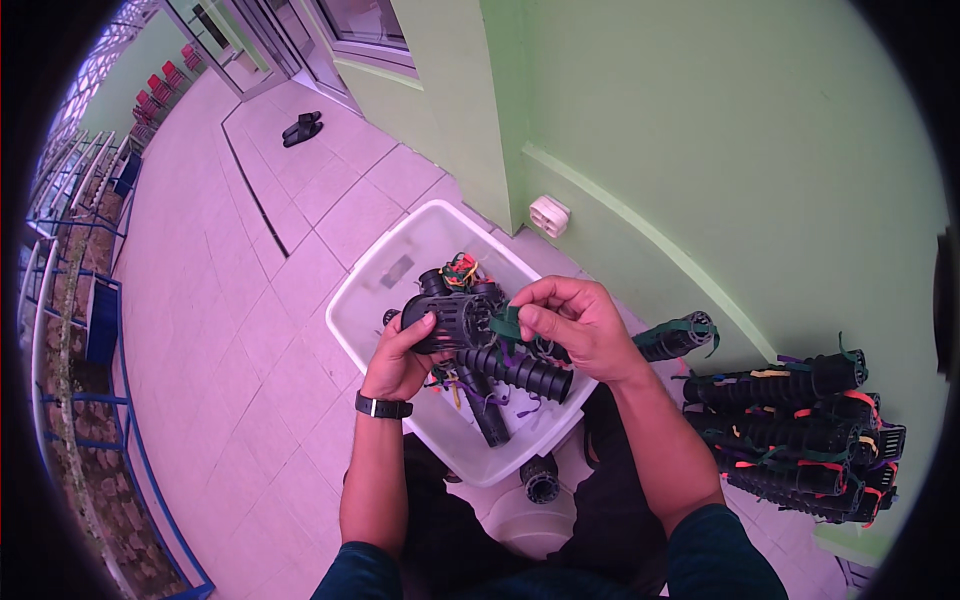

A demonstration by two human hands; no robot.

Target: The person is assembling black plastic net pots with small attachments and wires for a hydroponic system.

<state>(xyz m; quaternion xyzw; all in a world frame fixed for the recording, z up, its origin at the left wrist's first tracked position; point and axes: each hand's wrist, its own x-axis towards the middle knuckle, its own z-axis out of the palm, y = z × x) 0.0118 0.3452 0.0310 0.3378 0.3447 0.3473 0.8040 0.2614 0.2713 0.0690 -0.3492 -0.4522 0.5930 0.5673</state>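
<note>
My left hand (398, 355), with a dark watch on its wrist, grips a black slotted plastic pot (445, 322) above a white plastic tub (345, 310). The pot lies on its side, its slotted end toward my right hand. Between thumb and forefinger, my right hand (570, 320) pinches a green ribbon (508, 322) at that end of the pot. Below, stacks of black pots (520, 374) lie in the tub among purple and yellow ribbon pieces. A tangle of red, green and yellow ribbons (461, 270) sits behind the held pot.
Right of me, several stacks of black pots with coloured ribbons (790, 430) lie piled by the green wall (720, 150). Another stack (540, 480) rests between my legs. Black sandals (302, 129) are on the tiled floor; a blue metal railing (125, 400) runs along the left.
</note>
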